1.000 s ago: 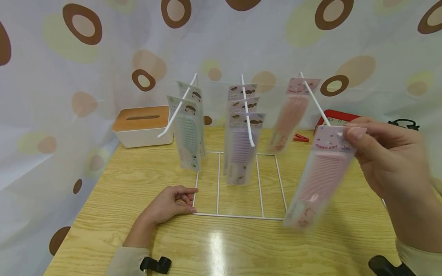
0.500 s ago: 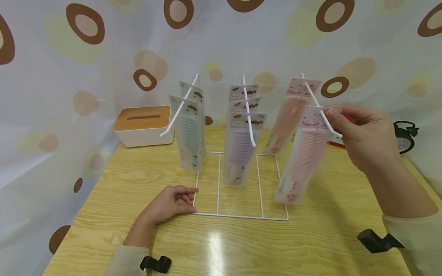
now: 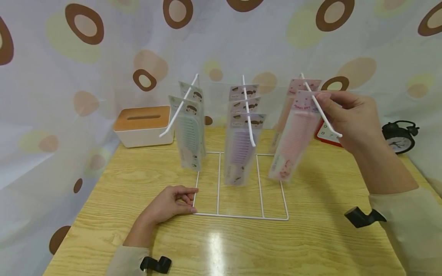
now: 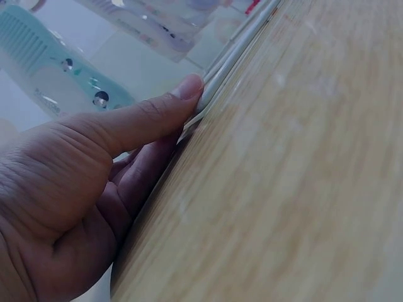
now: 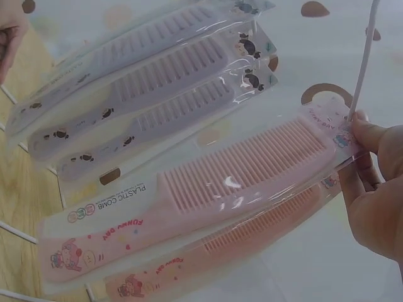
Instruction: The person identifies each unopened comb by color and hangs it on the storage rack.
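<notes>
In the head view my right hand [image 3: 359, 119] pinches the top of a packaged pink comb [image 3: 293, 138] on the right prong of a white wire rack [image 3: 241, 217]. Behind it on that prong hangs another packaged pink comb [image 5: 258, 226], close to the first in the right wrist view. Purple combs [image 3: 240, 149] in packages fill the middle prong, and packaged green combs [image 3: 188, 134] hang from the left one. With thumb and fingers, my left hand [image 3: 169, 205] holds the rack's front left base corner, the thumb [image 4: 189, 88] on the wire.
A white tissue box [image 3: 143, 136] with a wooden lid stands at the back left. Toward the back right are a black alarm clock [image 3: 398, 138] and a red-edged object with numbers [image 3: 328, 134]. A patterned curtain [image 3: 114, 34] closes off the table's far side.
My right hand has carried the pink comb from in front of the right prong's tip onto that prong and back along it, toward the rear pink comb. My left hand has stayed put.
</notes>
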{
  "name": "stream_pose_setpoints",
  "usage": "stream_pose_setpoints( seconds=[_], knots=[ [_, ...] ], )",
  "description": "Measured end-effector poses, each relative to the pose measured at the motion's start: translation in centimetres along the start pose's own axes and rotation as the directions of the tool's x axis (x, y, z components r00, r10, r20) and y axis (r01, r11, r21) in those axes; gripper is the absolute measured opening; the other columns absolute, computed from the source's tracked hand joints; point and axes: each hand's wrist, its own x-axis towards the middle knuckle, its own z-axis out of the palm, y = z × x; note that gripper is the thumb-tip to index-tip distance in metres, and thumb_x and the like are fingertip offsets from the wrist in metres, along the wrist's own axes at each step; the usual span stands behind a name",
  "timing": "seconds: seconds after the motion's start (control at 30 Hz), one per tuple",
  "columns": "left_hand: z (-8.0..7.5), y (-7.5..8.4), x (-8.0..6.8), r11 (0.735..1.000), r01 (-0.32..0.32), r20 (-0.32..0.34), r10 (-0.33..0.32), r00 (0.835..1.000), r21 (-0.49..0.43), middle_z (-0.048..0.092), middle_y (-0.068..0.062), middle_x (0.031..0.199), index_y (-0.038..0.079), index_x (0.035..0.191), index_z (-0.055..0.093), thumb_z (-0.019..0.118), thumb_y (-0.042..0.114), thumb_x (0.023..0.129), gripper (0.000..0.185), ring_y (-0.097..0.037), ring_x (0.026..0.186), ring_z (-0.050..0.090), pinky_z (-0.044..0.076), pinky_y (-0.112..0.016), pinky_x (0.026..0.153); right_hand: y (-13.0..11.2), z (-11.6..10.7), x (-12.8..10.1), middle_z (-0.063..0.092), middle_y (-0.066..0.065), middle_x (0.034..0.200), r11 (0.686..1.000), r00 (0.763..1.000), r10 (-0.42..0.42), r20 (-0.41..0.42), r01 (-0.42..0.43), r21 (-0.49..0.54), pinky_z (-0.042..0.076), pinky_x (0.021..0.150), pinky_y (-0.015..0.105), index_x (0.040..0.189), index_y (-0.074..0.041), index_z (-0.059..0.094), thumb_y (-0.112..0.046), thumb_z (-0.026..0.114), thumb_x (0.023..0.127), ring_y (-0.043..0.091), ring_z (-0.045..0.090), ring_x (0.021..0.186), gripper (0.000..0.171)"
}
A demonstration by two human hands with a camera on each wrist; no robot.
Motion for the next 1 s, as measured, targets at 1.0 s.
stream_pose_setpoints(
  seconds=[1.0],
  knots=[
    [0.0,-0.2,0.1,1.000,-0.010,-0.001,0.010,1.000,0.009,0.064,-0.013,0.104,0.001,0.134,0.062,0.084,0.016,0.081,0.060,-0.015,0.088,0.064,0.055,-0.021,0.073,0.8,-6.4,0.8,0.072,0.003,0.116,0.997,0.972,0.004,0.236,0.014,-0.075,0.056,0.084,0.017,0.128,0.004,0.063,0.008,0.062,0.093,0.010,0.073,0.100,0.035]
  ],
)
